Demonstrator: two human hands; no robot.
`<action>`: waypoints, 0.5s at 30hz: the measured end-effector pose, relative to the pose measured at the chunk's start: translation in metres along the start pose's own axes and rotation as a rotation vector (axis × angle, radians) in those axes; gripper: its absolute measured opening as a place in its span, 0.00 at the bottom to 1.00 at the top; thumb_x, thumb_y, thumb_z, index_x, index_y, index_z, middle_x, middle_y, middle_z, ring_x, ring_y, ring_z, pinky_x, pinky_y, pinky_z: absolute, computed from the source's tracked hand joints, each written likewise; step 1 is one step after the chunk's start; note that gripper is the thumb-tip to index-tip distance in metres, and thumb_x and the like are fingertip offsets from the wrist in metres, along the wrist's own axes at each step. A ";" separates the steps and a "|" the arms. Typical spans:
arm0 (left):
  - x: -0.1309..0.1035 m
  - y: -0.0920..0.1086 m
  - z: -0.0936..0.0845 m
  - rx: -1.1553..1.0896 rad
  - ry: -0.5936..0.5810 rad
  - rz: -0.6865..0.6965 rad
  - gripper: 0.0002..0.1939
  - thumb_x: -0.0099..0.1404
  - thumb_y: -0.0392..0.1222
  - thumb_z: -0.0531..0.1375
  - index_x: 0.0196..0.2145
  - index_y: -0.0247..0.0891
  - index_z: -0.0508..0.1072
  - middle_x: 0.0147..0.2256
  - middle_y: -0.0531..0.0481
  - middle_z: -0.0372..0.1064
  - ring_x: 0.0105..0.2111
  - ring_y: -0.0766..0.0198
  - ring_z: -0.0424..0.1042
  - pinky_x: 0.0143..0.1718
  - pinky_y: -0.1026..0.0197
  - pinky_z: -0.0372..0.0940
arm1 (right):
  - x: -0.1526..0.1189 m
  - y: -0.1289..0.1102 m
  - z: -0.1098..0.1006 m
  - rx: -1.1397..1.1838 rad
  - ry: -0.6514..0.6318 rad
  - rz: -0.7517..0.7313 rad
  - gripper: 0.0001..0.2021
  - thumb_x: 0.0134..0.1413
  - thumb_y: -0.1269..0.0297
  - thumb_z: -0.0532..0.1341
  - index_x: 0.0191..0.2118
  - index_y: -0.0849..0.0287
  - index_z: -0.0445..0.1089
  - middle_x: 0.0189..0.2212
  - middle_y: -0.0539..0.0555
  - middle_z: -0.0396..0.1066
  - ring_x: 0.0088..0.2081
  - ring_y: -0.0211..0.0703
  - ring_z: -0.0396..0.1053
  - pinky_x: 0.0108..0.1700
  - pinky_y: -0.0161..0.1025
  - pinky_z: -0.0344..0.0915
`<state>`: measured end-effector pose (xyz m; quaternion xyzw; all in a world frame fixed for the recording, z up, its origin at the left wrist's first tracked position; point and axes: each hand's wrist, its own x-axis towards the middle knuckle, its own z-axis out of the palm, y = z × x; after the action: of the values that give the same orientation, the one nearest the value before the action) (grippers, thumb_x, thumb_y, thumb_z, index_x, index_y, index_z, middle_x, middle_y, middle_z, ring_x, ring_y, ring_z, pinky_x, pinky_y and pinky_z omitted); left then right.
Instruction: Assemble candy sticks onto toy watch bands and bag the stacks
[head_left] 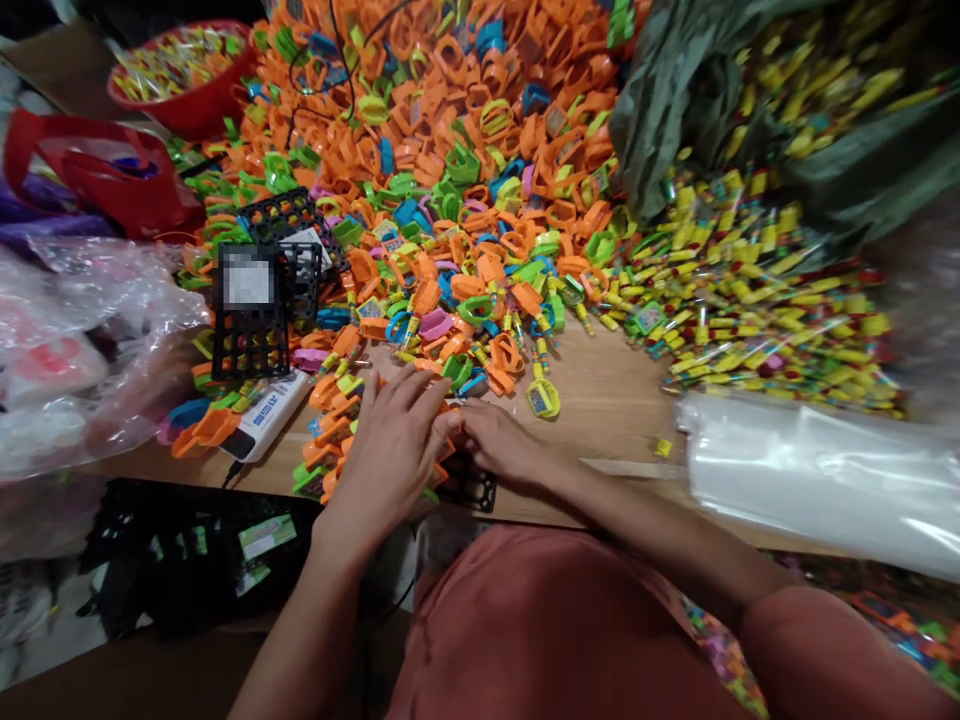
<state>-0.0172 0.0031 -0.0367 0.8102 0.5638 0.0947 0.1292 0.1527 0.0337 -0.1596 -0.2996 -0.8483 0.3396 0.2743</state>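
Note:
Near the table's front edge, my left hand (397, 440) lies spread over a cluster of orange and green plastic pieces (330, 440), its fingers apart. My right hand (495, 437) meets the left thumb, its fingers curled together; what they hold, if anything, is hidden. Beneath both hands a black grid tray (469, 487) shows in part, and the rest of it is covered. Just beyond the fingers lie loose orange, green and blue ring-shaped pieces (506, 360). A yellow piece (542, 397) with a small tube attached rests to the right.
A large heap of orange pieces (435, 110) fills the back. Yellow wrapped tubes (780, 300) are piled right, behind a clear plastic roll (817, 480). At left are black grid trays (251, 340), a white box (270, 412), plastic bags (90, 360) and a red basin (187, 100).

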 end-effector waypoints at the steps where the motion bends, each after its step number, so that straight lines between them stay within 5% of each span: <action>1: 0.002 0.001 0.001 0.004 0.009 0.002 0.22 0.78 0.49 0.47 0.56 0.37 0.74 0.59 0.39 0.70 0.66 0.45 0.62 0.70 0.30 0.45 | 0.000 -0.001 -0.015 -0.003 -0.002 -0.007 0.14 0.53 0.82 0.56 0.41 0.58 0.69 0.38 0.57 0.73 0.43 0.48 0.68 0.47 0.43 0.67; 4: 0.002 0.002 0.006 -0.029 0.028 0.011 0.20 0.79 0.47 0.47 0.50 0.38 0.76 0.56 0.42 0.73 0.64 0.48 0.65 0.71 0.32 0.45 | -0.007 0.005 -0.071 -0.130 0.061 0.017 0.14 0.61 0.78 0.55 0.48 0.58 0.72 0.46 0.58 0.73 0.48 0.49 0.67 0.52 0.46 0.65; 8: -0.004 -0.001 0.009 -0.083 0.070 -0.005 0.20 0.79 0.48 0.47 0.45 0.40 0.76 0.54 0.44 0.75 0.62 0.51 0.67 0.72 0.34 0.43 | -0.024 0.026 -0.124 -0.494 -0.021 0.168 0.14 0.65 0.74 0.54 0.42 0.57 0.77 0.39 0.59 0.69 0.45 0.53 0.62 0.49 0.49 0.61; 11: -0.005 -0.003 0.008 -0.124 0.084 -0.013 0.17 0.78 0.46 0.48 0.51 0.42 0.75 0.57 0.45 0.73 0.62 0.53 0.67 0.72 0.34 0.43 | -0.033 0.033 -0.125 -0.450 -0.076 0.129 0.13 0.65 0.73 0.54 0.43 0.56 0.76 0.42 0.59 0.68 0.47 0.52 0.62 0.50 0.47 0.61; 15: -0.004 -0.004 0.007 -0.154 0.086 0.014 0.16 0.77 0.45 0.50 0.49 0.43 0.76 0.56 0.47 0.75 0.62 0.53 0.68 0.72 0.34 0.43 | -0.030 0.019 -0.097 -0.217 0.031 0.133 0.08 0.62 0.72 0.56 0.43 0.58 0.70 0.41 0.57 0.70 0.44 0.49 0.65 0.47 0.45 0.63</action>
<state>-0.0204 -0.0003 -0.0448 0.7970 0.5543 0.1733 0.1659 0.2443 0.0642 -0.1215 -0.3881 -0.8541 0.2587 0.2301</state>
